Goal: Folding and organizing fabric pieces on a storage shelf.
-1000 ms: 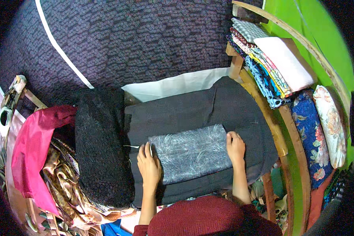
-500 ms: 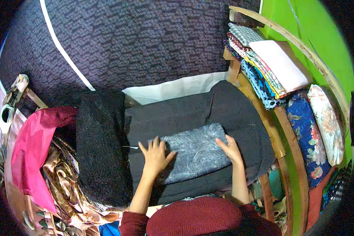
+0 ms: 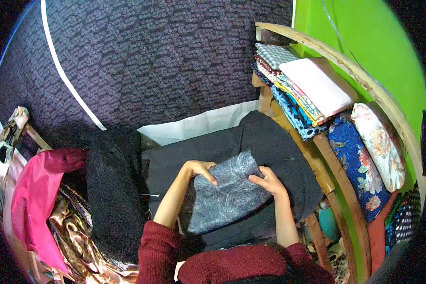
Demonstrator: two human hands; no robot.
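A folded piece of grey fabric [image 3: 227,199] with pale marbled streaks is tilted up at its far side, over a surface draped in black cloth [image 3: 184,149]. My left hand [image 3: 202,171] grips its far left edge, thumb on top and fingers hidden beneath. At the far right edge, my right hand [image 3: 267,181] pinches the fabric in the same way. The near part of the fabric hangs toward my body, close to the black cloth. Left of my left forearm lies a thick black textured cloth [image 3: 112,189].
Farther left hang a pink cloth [image 3: 33,203] and shiny gold-brown fabric [image 3: 73,213]. On the right, a wooden rack [image 3: 348,199] holds a stack of folded fabrics [image 3: 312,90], a blue floral roll [image 3: 359,165] and a white floral roll [image 3: 378,146]. Dark patterned cloth [image 3: 161,61] covers the far side.
Both hands lay on the flat grey fabric; now they grip its far edge and have raised it. My left hand moved farther away and to the right. The whole view has shifted slightly.
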